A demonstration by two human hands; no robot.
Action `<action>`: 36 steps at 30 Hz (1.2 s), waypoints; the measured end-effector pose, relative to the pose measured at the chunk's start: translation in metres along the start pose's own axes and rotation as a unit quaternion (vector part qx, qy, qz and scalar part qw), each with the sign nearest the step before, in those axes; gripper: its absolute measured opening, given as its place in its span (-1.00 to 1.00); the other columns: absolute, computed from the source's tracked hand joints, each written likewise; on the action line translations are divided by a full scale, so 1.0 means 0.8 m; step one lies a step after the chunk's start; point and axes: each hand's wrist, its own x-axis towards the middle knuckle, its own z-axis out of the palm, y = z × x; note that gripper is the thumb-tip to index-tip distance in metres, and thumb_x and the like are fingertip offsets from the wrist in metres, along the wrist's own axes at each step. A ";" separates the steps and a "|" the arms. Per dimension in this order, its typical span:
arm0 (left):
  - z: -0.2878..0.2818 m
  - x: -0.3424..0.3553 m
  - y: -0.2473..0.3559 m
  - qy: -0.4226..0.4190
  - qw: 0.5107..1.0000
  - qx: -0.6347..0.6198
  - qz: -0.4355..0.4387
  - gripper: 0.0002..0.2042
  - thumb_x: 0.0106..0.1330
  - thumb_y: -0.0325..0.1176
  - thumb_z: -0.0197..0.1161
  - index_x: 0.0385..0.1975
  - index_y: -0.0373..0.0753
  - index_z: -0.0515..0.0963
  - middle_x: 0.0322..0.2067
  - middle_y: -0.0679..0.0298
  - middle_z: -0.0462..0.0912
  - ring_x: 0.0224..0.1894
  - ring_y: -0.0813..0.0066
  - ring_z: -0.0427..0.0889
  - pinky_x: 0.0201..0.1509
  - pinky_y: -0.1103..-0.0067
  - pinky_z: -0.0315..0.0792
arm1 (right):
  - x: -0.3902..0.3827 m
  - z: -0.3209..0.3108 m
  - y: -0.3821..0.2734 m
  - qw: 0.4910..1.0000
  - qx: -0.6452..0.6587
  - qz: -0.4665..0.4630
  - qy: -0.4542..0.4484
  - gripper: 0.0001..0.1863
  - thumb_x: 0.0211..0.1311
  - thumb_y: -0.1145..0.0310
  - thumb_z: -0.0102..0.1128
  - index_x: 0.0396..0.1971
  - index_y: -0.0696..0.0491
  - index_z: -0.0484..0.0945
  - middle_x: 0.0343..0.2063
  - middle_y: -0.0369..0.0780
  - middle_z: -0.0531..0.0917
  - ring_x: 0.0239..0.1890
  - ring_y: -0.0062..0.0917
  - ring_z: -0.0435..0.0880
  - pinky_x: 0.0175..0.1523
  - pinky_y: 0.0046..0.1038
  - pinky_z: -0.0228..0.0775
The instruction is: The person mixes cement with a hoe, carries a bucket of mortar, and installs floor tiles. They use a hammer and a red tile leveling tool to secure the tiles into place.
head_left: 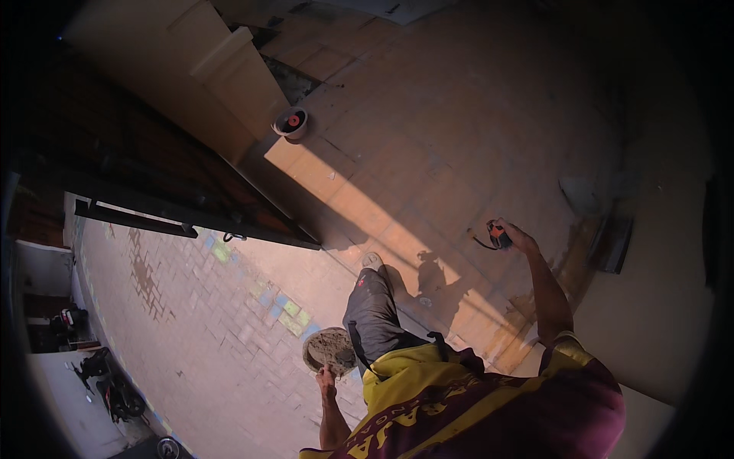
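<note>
At my left side, my left hand (326,376) grips the near rim of a round bucket (307,346). Grey-brown, mortar-like material (330,349) shows inside it. My right arm reaches out to the right, and my right hand (521,236) is closed round a compact orange-and-black hand tool (499,235). A dark curved strip hangs from the tool's left side; its exact kind is too small to make out. The two hands are far apart, with my body and one forward leg between them.
A pale bucket (291,122) with a black and orange thing inside stands at the gate pillar's foot (245,99). The dark metal gate (168,176) stands at left. Tiled floor (459,153) lies ahead, block paving (206,329) to the left, motorcycles (111,386) farther left, a wall (665,306) right.
</note>
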 end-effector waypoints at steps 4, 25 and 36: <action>0.117 0.044 0.165 -0.080 0.996 -0.014 0.031 -0.73 0.34 -0.30 0.34 -0.59 -0.12 0.45 -0.64 0.49 0.41 -0.58 0.70 0.31 -0.49 0.60 0.20 | -0.021 -0.129 0.020 0.981 0.071 0.120 0.135 -0.34 0.19 -0.38 0.03 -0.32 0.01 0.60 -0.56 -0.22 0.66 -0.64 -0.43 0.63 -0.53 -0.31 0.46; 0.504 0.125 0.597 0.005 0.991 -0.043 -0.123 -0.75 0.42 -0.19 0.34 -0.39 -0.20 0.51 -0.65 0.42 0.20 -0.66 0.53 0.17 -0.54 0.49 0.23 | 0.121 -0.130 -0.245 0.916 0.237 0.322 0.041 -0.53 0.26 -0.31 0.04 -0.28 -0.18 0.53 -0.53 -0.30 0.60 -0.50 -0.44 0.65 -0.16 0.04 0.51; 0.601 0.234 0.806 -0.069 0.982 -0.030 -0.174 -0.72 0.49 -0.20 0.18 -0.23 -0.34 0.58 -0.67 0.36 0.31 -0.68 0.50 0.35 -0.58 0.51 0.27 | 0.445 -0.221 -0.583 0.978 0.170 0.117 0.017 -0.41 0.25 -0.36 0.04 -0.12 -0.12 0.57 -0.38 -0.25 0.69 -0.38 -0.47 0.69 -0.25 -0.10 0.57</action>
